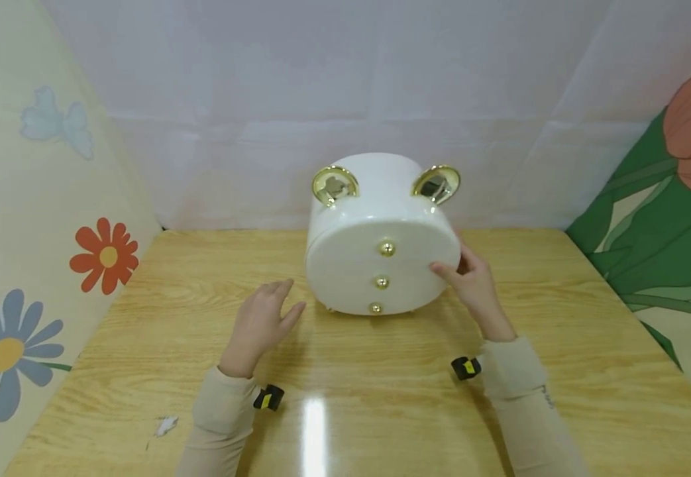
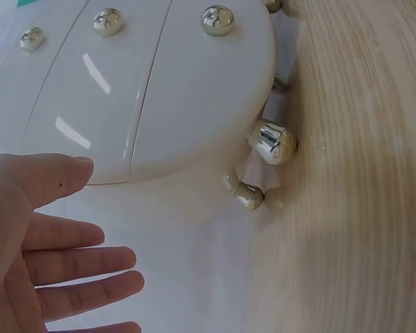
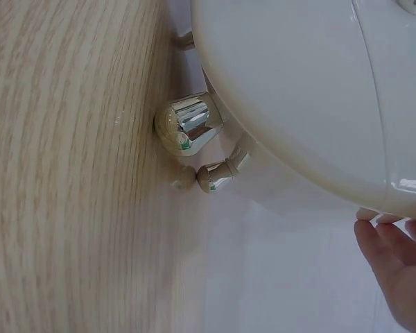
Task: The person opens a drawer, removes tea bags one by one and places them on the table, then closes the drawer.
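Note:
A white, rounded jewelry box (image 1: 351, 265) stands upright on the table, with two gold-rimmed ears on top and three gold knobs down its drawer front. In the left wrist view, gold feet (image 2: 272, 142) show under it. My right hand (image 1: 474, 283) holds the box's right side, thumb at the front edge; some of its fingers are hidden behind the side. In the right wrist view, the fingertips (image 3: 366, 214) touch the side wall. My left hand (image 1: 262, 319) is apart from the box, just off its left side, with fingers extended and nothing held.
The wood-grain table (image 1: 369, 411) ends at a pale cloth backdrop (image 1: 238, 172). Painted panels rise at left and right, with flowers on them. A small white scrap or mark (image 1: 167, 425) is at the front left. Black wrist devices (image 1: 466, 368) sit on both sleeves.

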A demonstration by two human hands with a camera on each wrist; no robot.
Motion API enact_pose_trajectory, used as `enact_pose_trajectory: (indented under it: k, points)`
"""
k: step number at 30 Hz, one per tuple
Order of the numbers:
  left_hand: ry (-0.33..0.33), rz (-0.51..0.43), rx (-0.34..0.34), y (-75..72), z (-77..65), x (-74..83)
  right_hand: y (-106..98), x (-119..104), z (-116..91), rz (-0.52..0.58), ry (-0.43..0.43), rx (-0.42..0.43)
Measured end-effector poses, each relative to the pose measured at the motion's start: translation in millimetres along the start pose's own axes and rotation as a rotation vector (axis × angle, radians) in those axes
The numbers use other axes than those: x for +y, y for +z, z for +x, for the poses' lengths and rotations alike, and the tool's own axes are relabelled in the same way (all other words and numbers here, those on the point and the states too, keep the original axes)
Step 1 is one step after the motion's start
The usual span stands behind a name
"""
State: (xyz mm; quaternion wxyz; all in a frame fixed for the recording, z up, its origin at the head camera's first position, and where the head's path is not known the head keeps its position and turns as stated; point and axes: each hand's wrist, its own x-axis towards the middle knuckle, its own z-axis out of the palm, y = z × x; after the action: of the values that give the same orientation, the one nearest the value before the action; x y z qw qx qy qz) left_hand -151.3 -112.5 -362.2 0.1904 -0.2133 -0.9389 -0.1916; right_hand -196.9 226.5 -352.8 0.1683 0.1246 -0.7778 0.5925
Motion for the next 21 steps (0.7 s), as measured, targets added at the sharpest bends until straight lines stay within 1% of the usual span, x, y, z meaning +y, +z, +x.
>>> enact_pose_trajectory:
  k: [3,5,8,11,12,14,17,18,19,21]
  points:
    - [0.012,-0.026,0.008,2.1,0.4,-1.2,1,0,0,0.004,0.006,-0.003]
    - [0.015,-0.081,0.014,3.3,1.0,-1.4,0,-1,0,-0.015,0.014,-0.004]
    - [0.011,-0.214,0.007,5.5,3.5,-1.2,-4,-4,-1,-0.053,0.040,-0.004]
    - [-0.012,-0.377,-0.019,8.3,7.0,-3.0,-8,-6,-2,-0.078,0.055,-0.014]
    - [-0.021,-0.421,-0.019,9.4,8.2,-4.6,-8,-7,-2,-0.077,0.055,-0.023]
    - [-0.042,-0.510,0.003,11.8,11.4,-8.9,-9,-9,-1,-0.076,0.050,-0.048]
    - [-0.049,-0.620,0.062,15.3,17.6,-15.6,-9,-13,0,-0.068,0.042,-0.069]
    - [-0.047,-0.642,0.081,16.5,19.6,-17.3,-9,-14,-1,-0.071,0.039,-0.048]
    - [-0.041,-0.658,0.091,17.6,21.8,-18.7,-8,-16,-1,-0.065,0.019,-0.010]
    - [-0.025,-0.691,0.085,19.5,25.7,-20.0,-5,-19,-2,-0.068,-0.056,0.097]
